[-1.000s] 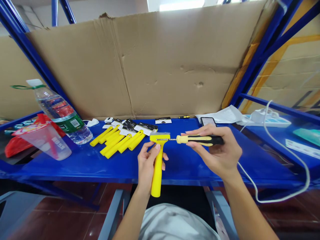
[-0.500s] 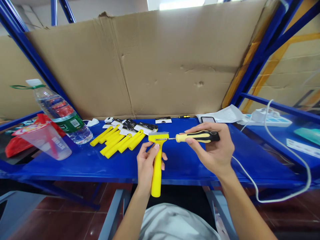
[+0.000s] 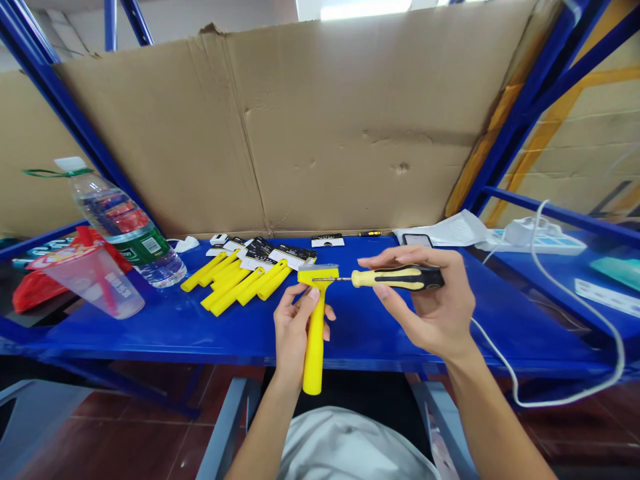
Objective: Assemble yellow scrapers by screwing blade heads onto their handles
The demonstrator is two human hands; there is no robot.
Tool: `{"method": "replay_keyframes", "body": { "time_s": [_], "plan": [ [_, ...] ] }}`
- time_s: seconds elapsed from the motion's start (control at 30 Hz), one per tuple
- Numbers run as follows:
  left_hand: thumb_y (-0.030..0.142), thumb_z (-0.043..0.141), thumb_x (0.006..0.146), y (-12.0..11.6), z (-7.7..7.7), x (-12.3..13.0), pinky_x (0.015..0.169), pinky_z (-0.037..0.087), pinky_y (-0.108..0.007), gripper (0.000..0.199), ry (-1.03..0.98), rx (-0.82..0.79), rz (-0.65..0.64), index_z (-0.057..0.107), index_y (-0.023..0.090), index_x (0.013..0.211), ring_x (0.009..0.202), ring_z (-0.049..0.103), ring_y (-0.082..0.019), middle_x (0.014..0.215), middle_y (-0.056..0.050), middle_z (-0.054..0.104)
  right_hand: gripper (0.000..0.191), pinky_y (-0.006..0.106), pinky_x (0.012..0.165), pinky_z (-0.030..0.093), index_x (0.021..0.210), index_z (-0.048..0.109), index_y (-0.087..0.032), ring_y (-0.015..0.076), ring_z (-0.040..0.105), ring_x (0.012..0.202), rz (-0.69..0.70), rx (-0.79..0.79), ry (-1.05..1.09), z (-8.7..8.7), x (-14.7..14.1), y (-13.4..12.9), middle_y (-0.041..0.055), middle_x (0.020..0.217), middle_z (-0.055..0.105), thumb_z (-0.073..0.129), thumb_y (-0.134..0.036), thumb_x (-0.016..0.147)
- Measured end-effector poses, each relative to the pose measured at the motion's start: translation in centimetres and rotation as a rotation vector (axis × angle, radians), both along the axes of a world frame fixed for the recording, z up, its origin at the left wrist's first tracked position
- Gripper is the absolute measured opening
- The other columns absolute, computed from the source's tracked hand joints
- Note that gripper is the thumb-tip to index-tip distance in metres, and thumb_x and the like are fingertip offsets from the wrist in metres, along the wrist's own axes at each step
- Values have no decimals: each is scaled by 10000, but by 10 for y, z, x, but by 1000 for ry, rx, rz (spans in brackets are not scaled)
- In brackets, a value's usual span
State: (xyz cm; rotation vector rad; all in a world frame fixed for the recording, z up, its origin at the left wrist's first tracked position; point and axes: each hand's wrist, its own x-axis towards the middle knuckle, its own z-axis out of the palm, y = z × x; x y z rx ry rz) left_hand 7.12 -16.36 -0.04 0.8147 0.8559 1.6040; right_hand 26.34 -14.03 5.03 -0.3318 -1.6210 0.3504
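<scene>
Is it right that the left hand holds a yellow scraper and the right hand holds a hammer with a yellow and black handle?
Not quite: it isn't a hammer. The head view shows that the right hand holds a yellow-and-black screwdriver. The left hand does hold the yellow scraper, as you said.

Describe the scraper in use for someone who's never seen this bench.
On the blue shelf, right of the water bottle, lie yellow scrapers. The wanted scraper is apart from them, held in the left hand, the screwdriver from the right hand at its head.
</scene>
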Motion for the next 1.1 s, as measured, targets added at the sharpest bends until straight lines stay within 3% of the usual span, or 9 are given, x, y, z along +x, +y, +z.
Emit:
{"method": "replay_keyframes", "body": {
  "time_s": [0.1, 0.27, 0.4, 0.47, 0.63, 0.83, 1.0, 1.1],
  "plan": [
    [471, 896, 863, 0, -1, 0, 396, 439, -187, 507, -13, 6, 5, 514, 236, 1099, 391, 572, -118, 657, 10, 732, 509, 521, 964, 689, 1282, 623, -265, 305, 818, 1137, 43, -9, -12, 0, 0, -1, 74, 1230, 769, 799, 26, 902],
    [472, 901, 856, 1, -1, 0, 392, 445, -197, 506, -8, 4, -1, 519, 237, 1090, 384, 583, -126, 659, 18, 726, 510, 422, 847, 703, 1187, 671, -265, 265, 838, 958, -124, 74, 23, -2, 0, 0, 23, 1018, 814, 910, 1, 824],
    [477, 909, 850, 1, -1, 0, 392, 438, -188, 516, -6, -1, 2, 522, 236, 1091, 389, 577, -118, 658, 16, 727, 450, 500, 984, 711, 1263, 633, -271, 295, 811, 1174, 38, -92, 46, 0, -1, -2, 76, 1279, 741, 823, -46, 924],
    [483, 905, 854, 1, -1, -1, 395, 437, -184, 520, 0, 1, -5, 515, 237, 1095, 392, 577, -117, 655, 11, 731, 409, 514, 1008, 708, 1240, 634, -266, 299, 809, 1192, 58, -120, 67, 2, -2, -3, 84, 1307, 737, 815, -58, 938],
    [481, 892, 870, 0, 0, 0, 398, 439, -185, 514, 7, 6, -20, 499, 242, 1099, 388, 577, -121, 651, 3, 742, 324, 445, 902, 735, 1100, 673, -243, 241, 845, 928, -58, -58, 140, 3, -5, 1, 21, 1007, 776, 872, -80, 903],
    [446, 895, 867, -5, 7, 5, 412, 427, -165, 488, -36, 11, 31, 523, 238, 1105, 406, 568, -97, 655, 21, 729, 361, 509, 1012, 704, 1210, 644, -266, 306, 809, 1193, 116, -182, 80, 0, 1, 4, 74, 1253, 752, 844, -129, 943],
    [446, 892, 865, -5, 7, 5, 415, 427, -167, 486, -45, 0, 38, 525, 242, 1110, 401, 565, -96, 654, 36, 712, 353, 435, 903, 726, 1132, 682, -258, 268, 849, 981, -38, -84, 62, -1, 2, 7, 34, 1031, 805, 890, -101, 895],
    [452, 899, 864, -4, 5, 4, 412, 429, -170, 489, -40, 7, 31, 533, 240, 1108, 425, 601, -113, 657, 35, 707, 342, 434, 923, 721, 1157, 683, -260, 266, 842, 1020, -37, -98, 58, -1, 3, 6, 41, 1078, 789, 881, -126, 912]
  ]
}}
